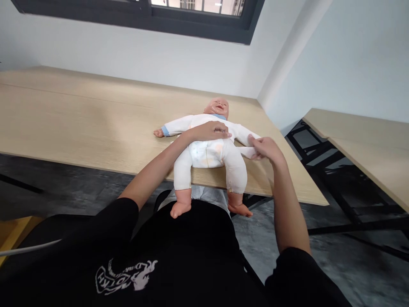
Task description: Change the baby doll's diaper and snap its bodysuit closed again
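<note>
A baby doll [207, 151] in a white romper lies on its back on the wooden table [79, 123], head towards the wall, legs hanging over the front edge. My left hand [211, 131] rests flat across the doll's chest. My right hand [265, 148] grips the doll's sleeve [247, 151] at its left arm, fingers closed on the white cloth. The doll's other arm [171, 127] stretches out to the left, bare hand showing past a blue cuff.
A second wooden table [361, 136] stands at the right, with a black metal frame [322, 162] below and between the two. A dark-framed window [153, 17] runs along the white wall. My black shirt fills the bottom of the view.
</note>
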A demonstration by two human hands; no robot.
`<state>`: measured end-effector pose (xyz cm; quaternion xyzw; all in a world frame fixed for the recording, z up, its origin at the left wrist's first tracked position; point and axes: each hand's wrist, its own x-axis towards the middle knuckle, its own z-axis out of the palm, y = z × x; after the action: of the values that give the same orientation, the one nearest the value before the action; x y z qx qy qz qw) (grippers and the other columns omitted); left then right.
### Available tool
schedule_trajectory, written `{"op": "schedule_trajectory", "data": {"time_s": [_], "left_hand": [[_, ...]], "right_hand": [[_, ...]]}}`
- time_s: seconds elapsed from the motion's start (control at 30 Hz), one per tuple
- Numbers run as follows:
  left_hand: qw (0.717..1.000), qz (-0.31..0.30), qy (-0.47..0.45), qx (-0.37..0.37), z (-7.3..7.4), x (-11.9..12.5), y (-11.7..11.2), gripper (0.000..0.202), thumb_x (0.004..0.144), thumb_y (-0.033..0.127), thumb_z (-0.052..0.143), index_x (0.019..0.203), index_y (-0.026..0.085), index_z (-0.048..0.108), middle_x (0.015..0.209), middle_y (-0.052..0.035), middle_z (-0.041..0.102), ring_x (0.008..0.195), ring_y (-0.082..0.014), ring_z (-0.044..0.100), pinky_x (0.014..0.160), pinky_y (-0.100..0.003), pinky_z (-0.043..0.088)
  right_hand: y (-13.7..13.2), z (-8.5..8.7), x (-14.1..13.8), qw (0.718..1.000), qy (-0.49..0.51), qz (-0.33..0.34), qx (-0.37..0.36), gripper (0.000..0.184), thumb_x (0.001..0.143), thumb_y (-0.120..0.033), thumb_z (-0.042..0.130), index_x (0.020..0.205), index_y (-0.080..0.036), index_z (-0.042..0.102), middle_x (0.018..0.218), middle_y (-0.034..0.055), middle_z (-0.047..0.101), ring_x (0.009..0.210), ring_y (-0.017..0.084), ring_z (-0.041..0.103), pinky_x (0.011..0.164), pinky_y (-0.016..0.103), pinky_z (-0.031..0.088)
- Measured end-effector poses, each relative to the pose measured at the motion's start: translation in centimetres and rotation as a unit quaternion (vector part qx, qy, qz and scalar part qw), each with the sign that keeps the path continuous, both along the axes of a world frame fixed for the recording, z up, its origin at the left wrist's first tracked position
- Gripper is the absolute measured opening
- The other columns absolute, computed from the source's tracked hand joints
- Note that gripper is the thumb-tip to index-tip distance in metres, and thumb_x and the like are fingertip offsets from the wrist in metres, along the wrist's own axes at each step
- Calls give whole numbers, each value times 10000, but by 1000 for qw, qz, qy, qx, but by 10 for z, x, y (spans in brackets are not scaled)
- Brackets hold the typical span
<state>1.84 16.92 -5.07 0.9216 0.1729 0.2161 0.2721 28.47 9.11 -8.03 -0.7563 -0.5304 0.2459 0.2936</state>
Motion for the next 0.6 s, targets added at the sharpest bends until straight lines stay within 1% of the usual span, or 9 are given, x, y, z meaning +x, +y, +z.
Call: {"op": "schedule_trajectory", "data": {"time_s": [0.07,0.1,0.17,0.23,0.27,0.33,0.43,0.5,0.6], "left_hand": [[1000,-15,-3,-6,0,0,0,413,985,521,465,777,181,578,790,-13,565,787,-165,511,767,-315,389],[1000,-17,-3,-10,0,0,0,406,988,513,467,786,180,580,799,-14,567,795,-165,509,769,-312,388],[1000,-15,-1,-15,0,0,1,393,986,511,475,817,178,597,830,-19,587,825,-170,520,784,-310,390],[1000,-12,-1,-16,0,0,1,401,974,537,487,831,181,606,851,-22,601,850,-180,534,801,-310,392],[1000,-10,1,-14,-1,0,1,411,967,552,489,831,183,608,855,-22,604,858,-185,540,808,-311,393],[1000,-6,1,-9,-1,0,2,425,957,571,482,841,186,619,876,-26,621,881,-195,551,823,-315,393],[1000,-9,-2,-4,-2,1,3,426,952,572,482,873,184,641,914,-34,650,900,-203,564,829,-320,393],[1000,-15,-5,-5,-2,1,3,426,954,566,487,871,178,641,901,-37,651,882,-202,568,809,-321,392],[1000,-13,-10,-4,-3,1,3,432,967,555,471,860,172,639,871,-38,641,855,-199,567,787,-324,386]], "right_hand": [[-5,6,6,995,-54,-55,69,653,901,-783,506,581,-215,539,538,133,594,513,247,580,592,405,489],[-7,10,7,996,-54,-49,57,691,892,-818,479,566,-212,548,538,137,590,489,230,551,568,397,472],[-13,18,2,997,-1,56,-52,790,831,-917,438,563,-191,597,556,156,602,444,203,509,493,370,422],[-18,22,-10,965,57,192,-167,878,748,-998,420,585,-165,647,576,173,624,423,194,507,438,349,388],[-19,22,-17,950,71,232,-194,899,716,-1018,428,598,-158,660,577,173,629,428,199,522,426,346,396],[-20,19,-29,943,109,260,-176,866,703,-1002,495,672,-159,688,627,154,663,506,221,593,461,344,472],[-16,9,-38,944,184,261,-82,634,784,-813,673,897,-191,727,916,101,751,858,249,707,746,344,606],[-13,1,-39,930,237,276,-47,447,830,-620,750,1030,-222,720,1122,63,743,1092,250,682,966,353,578],[-9,-10,-43,902,336,269,-38,375,806,-412,800,1125,-251,684,1200,44,726,1150,248,675,1037,368,559]]}}
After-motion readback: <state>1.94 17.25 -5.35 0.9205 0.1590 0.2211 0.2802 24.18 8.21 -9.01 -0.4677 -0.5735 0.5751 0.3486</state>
